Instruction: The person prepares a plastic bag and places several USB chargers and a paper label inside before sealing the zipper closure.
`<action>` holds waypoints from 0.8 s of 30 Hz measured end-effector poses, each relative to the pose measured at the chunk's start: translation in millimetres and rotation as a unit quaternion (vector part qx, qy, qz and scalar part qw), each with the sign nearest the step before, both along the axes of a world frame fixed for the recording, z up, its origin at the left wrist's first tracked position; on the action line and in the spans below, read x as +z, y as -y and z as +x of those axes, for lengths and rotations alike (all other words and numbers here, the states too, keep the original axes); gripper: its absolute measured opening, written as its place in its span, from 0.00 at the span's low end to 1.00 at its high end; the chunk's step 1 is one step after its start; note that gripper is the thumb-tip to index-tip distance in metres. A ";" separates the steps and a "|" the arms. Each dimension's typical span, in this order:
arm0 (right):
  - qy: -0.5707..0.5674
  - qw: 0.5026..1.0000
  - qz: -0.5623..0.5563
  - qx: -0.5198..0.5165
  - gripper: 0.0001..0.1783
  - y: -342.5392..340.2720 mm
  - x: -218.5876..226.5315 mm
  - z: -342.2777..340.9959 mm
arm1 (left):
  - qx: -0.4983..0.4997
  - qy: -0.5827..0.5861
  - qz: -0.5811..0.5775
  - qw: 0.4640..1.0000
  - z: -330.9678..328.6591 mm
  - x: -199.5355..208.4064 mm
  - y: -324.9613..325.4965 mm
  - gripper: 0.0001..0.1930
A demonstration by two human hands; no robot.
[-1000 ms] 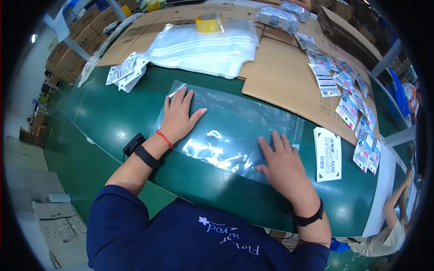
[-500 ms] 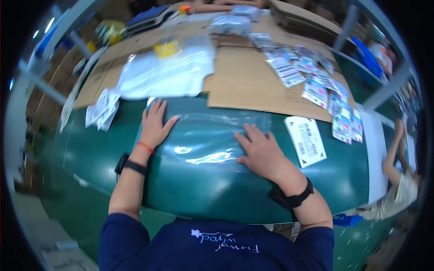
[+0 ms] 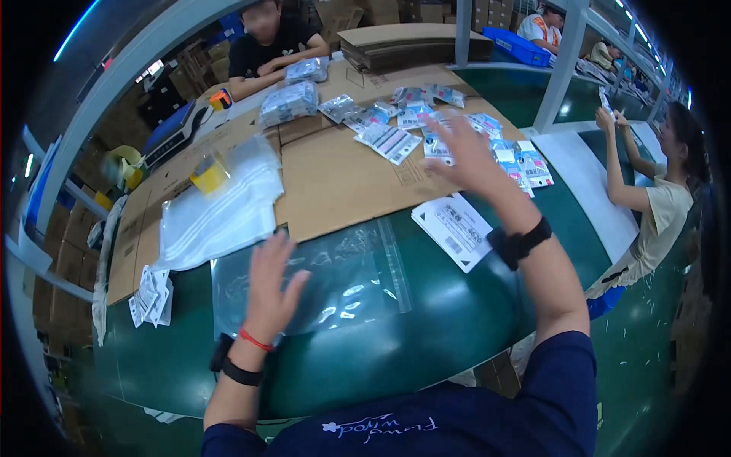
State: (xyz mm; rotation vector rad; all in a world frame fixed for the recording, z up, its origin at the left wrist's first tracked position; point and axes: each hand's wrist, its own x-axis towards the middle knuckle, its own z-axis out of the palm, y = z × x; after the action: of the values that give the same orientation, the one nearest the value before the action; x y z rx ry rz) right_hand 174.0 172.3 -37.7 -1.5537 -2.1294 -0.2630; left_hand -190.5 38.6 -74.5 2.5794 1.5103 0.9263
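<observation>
Clear zip bag (image 3: 320, 278) lay flat on the green counter (image 3: 457, 327), just below the cardboard sheet (image 3: 350, 179). Left hand (image 3: 270, 286) hovered over the bag, its grip released, fingers spread. Right hand (image 3: 468, 156) was raised beyond the bag, over the small printed packets (image 3: 426, 129), grip also released, holding nothing. A white label sheet (image 3: 455, 228) lay right of the bag.

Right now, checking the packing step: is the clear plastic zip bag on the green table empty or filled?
Empty, it seems: the clear plastic zip bag lies flat, green table showing through.
</observation>
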 end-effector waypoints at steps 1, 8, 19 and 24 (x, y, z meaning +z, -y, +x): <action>-0.003 0.998 0.030 -0.049 0.40 -13.9 2.8 23.2 | -0.021 0.004 -0.022 1.000 10.2 1.1 6.4 0.26; -0.024 0.955 -0.084 -0.282 0.48 -90.5 -47.5 154.8 | -0.076 0.056 0.007 0.995 32.3 -17.2 21.8 0.27; -0.028 0.950 -0.208 -0.230 0.48 -85.7 -87.0 26.2 | -0.127 0.062 -0.079 0.987 7.4 -45.6 30.3 0.26; 0.025 0.951 -0.223 -0.211 0.47 -110.0 -100.9 12.7 | -0.138 0.052 -0.075 0.986 3.1 -46.9 28.5 0.26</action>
State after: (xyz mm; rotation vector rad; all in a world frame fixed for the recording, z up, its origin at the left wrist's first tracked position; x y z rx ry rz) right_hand 186.7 282.3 -138.5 -2.2866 -1.9584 0.0483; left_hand -187.4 10.1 -121.5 2.5036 1.1126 0.8624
